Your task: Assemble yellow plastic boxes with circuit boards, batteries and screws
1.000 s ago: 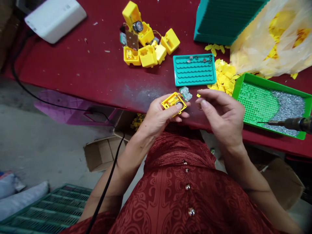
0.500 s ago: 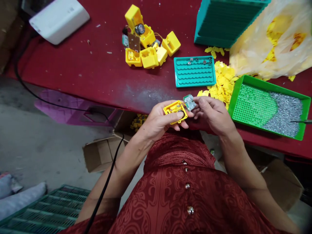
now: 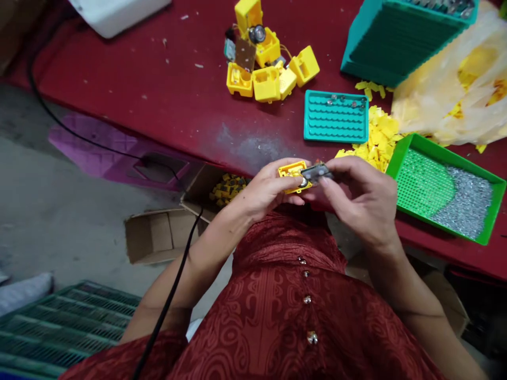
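My left fingers are wrapped round the yellow case [image 3: 291, 170], open side up, thumb pressed inside, at the desk's [image 3: 190, 105] near edge. My right fingers pinch the circuit board [image 3: 316, 173]; half a second ago its pale face showed beside the case, now it's tilted, darker, overlapping the case's right side in view. Beyond, unchanged: green tray [image 3: 425, 182] with metal bits, yellow pieces [image 3: 380, 134], teal tray [image 3: 336, 117], yellow housings [image 3: 266, 84].

Grey floor [image 3: 91, 227] below red table [image 3: 170, 100]
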`<action>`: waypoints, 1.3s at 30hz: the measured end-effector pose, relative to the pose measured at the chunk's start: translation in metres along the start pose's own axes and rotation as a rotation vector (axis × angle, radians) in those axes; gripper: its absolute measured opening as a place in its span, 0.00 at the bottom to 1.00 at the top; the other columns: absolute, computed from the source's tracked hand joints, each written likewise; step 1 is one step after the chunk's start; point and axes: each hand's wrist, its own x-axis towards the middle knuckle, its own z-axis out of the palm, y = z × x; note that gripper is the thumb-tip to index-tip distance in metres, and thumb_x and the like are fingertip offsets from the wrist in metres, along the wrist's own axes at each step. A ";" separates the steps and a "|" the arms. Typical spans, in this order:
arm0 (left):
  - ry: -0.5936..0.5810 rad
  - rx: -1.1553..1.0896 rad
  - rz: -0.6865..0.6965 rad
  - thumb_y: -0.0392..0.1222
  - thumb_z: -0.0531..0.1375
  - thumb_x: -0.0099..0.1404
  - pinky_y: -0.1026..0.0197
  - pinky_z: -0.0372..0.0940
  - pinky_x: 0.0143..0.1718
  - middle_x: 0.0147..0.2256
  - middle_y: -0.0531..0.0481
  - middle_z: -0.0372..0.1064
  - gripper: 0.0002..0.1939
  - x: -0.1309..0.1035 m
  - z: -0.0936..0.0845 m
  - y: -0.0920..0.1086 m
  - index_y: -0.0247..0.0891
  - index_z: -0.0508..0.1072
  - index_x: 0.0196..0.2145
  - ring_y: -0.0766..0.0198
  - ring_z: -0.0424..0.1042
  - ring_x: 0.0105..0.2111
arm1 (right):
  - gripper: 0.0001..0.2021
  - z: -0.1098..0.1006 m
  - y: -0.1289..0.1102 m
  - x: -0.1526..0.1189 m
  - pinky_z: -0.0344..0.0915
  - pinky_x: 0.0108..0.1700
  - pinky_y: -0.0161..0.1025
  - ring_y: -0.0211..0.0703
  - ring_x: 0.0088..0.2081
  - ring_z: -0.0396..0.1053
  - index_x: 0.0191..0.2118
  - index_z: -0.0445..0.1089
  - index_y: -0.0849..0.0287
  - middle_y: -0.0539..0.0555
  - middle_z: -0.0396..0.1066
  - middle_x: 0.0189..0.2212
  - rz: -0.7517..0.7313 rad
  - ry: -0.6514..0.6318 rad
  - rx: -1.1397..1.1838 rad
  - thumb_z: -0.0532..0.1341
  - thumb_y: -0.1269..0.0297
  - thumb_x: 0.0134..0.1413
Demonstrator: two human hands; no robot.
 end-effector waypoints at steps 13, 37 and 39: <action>-0.046 0.014 -0.047 0.32 0.67 0.57 0.66 0.68 0.32 0.35 0.52 0.74 0.17 -0.013 0.001 0.008 0.34 0.75 0.46 0.69 0.74 0.30 | 0.07 -0.012 -0.016 -0.002 0.71 0.40 0.42 0.42 0.38 0.72 0.43 0.75 0.62 0.57 0.80 0.41 -0.546 -0.256 -0.391 0.65 0.78 0.62; -0.249 0.270 0.025 0.43 0.69 0.66 0.62 0.71 0.43 0.45 0.47 0.75 0.19 -0.017 -0.003 0.011 0.37 0.74 0.53 0.64 0.76 0.41 | 0.05 -0.025 -0.031 0.001 0.71 0.39 0.43 0.43 0.36 0.73 0.41 0.77 0.66 0.57 0.80 0.37 -0.480 -0.305 -0.410 0.66 0.77 0.60; -0.249 0.289 0.017 0.40 0.68 0.65 0.62 0.72 0.43 0.45 0.47 0.76 0.19 -0.018 -0.002 0.013 0.37 0.75 0.52 0.63 0.76 0.42 | 0.05 -0.026 -0.033 0.001 0.71 0.39 0.43 0.42 0.36 0.73 0.41 0.77 0.65 0.56 0.80 0.37 -0.473 -0.308 -0.415 0.66 0.77 0.61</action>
